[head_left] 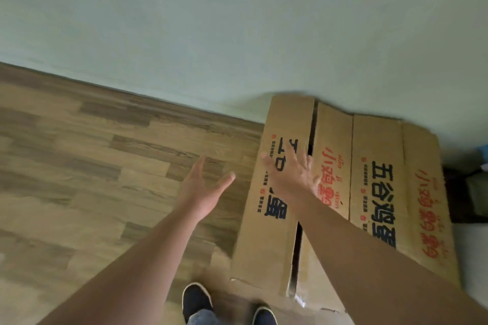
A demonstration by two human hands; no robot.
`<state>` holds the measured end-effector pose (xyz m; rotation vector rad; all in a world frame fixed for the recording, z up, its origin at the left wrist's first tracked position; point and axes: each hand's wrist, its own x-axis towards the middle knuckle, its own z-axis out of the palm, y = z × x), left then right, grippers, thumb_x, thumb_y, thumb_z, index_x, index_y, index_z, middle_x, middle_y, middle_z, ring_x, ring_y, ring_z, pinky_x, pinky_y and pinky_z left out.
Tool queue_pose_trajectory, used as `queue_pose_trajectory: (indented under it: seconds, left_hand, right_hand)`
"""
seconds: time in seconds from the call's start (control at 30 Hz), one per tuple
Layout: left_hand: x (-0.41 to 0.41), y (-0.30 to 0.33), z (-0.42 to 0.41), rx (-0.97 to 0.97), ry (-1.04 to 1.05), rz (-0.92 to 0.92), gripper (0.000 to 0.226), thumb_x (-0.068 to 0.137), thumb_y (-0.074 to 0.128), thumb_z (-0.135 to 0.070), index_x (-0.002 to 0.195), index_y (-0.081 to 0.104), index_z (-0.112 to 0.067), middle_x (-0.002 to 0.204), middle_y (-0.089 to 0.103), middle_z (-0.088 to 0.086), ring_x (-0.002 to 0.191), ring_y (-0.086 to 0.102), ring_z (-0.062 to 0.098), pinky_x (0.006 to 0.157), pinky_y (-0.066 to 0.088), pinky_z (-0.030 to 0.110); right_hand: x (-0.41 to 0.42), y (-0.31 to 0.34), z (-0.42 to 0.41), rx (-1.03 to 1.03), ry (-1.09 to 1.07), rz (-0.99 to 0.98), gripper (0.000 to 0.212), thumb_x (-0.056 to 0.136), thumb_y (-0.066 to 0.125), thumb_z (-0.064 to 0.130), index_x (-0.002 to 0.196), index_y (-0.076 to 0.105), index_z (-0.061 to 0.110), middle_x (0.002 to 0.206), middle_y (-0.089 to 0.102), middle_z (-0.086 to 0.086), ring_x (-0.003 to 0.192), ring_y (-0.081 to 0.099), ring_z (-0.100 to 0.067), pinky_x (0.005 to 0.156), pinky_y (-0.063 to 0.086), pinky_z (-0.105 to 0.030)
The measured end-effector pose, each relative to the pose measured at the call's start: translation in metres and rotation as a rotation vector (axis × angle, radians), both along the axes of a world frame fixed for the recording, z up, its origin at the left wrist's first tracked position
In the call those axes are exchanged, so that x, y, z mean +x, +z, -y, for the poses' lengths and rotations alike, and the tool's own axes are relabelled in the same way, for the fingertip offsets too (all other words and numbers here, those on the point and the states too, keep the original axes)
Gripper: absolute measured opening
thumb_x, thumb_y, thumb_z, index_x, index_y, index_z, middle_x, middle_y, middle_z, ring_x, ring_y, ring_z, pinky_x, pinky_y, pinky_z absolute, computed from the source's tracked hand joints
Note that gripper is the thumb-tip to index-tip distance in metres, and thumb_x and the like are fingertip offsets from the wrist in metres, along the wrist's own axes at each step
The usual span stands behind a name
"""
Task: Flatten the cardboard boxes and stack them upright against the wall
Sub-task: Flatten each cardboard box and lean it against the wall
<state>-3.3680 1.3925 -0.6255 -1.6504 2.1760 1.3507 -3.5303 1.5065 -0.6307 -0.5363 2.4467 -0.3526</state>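
You are at the stacking step: the flattened egg cartons (pixel 375 182) already stand on edge against the pale green wall (pixel 237 21), their printed faces leaning back toward it and their lower edges on the wood-pattern floor (pixel 79 153). Your right hand (pixel 290 174) is stretched out with fingers straight and spread over the front panel of the nearest carton; it holds nothing, and whether the fingertips actually touch the cardboard cannot be told through the blur. Your left hand (pixel 203 187) hangs in the air just left of the stack, palm turned inward, fingers straight and loose, empty. Your dark shoes (pixel 196 301) stand close to the bottom edge of the cartons.

A dark gap shows between the left front panel and the sheet behind it, so the pile does not look fully flush. The next move, as I judge it, calls for a flat press to close that gap and settle the lean, then a check that the base will not slide out on the smooth floor
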Motion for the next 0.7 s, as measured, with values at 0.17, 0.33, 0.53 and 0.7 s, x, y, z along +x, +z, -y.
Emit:
queue_pose_trajectory:
  seconds: [0.17, 0.33, 0.53, 0.7]
  left_hand:
    - [0.081, 0.088, 0.052, -0.087, 0.199, -0.095, 0.087, 0.092, 0.058, -0.068, 0.164, 0.024, -0.034, 0.162, 0.045, 0.006, 0.113, 0.067, 0.018, 0.081, 0.057, 0.022]
    - [0.216, 0.166, 0.131, -0.174, 0.417, -0.196, 0.079, 0.094, 0.061, -0.061, 0.162, 0.031, -0.034, 0.156, 0.052, 0.009, 0.134, 0.058, 0.031, 0.108, 0.05, 0.045]
    - [0.411, 0.24, 0.218, -0.305, 0.549, -0.116, 0.076, 0.098, 0.043, -0.069, 0.162, 0.034, -0.027, 0.155, 0.054, 0.011, 0.14, 0.052, 0.033, 0.111, 0.044, 0.041]
    - [0.571, 0.301, 0.255, -0.383, 0.675, -0.086, 0.079, 0.096, 0.035, -0.076, 0.156, 0.042, -0.025, 0.156, 0.052, 0.009, 0.136, 0.054, 0.031, 0.111, 0.046, 0.049]
  right_hand:
    - [0.074, 0.096, 0.077, -0.164, 0.14, 0.004, 0.089, 0.089, 0.026, 0.09, 0.165, 0.005, 0.048, 0.178, 0.006, -0.003, 0.162, 0.011, -0.035, 0.123, 0.019, -0.071]
    - [0.201, 0.187, 0.182, -0.321, 0.366, 0.051, 0.091, 0.093, 0.035, 0.085, 0.167, 0.017, 0.036, 0.175, 0.021, -0.003, 0.16, 0.023, -0.03, 0.123, 0.03, -0.061]
    - [0.392, 0.257, 0.305, -0.391, 0.557, 0.032, 0.079, 0.101, 0.043, 0.07, 0.164, 0.035, 0.024, 0.168, 0.04, -0.007, 0.152, 0.041, -0.031, 0.117, 0.036, -0.045]
    - [0.54, 0.297, 0.377, -0.41, 0.691, 0.141, 0.075, 0.1, 0.044, 0.069, 0.156, 0.047, 0.019, 0.159, 0.052, -0.01, 0.145, 0.049, -0.033, 0.115, 0.038, -0.044]
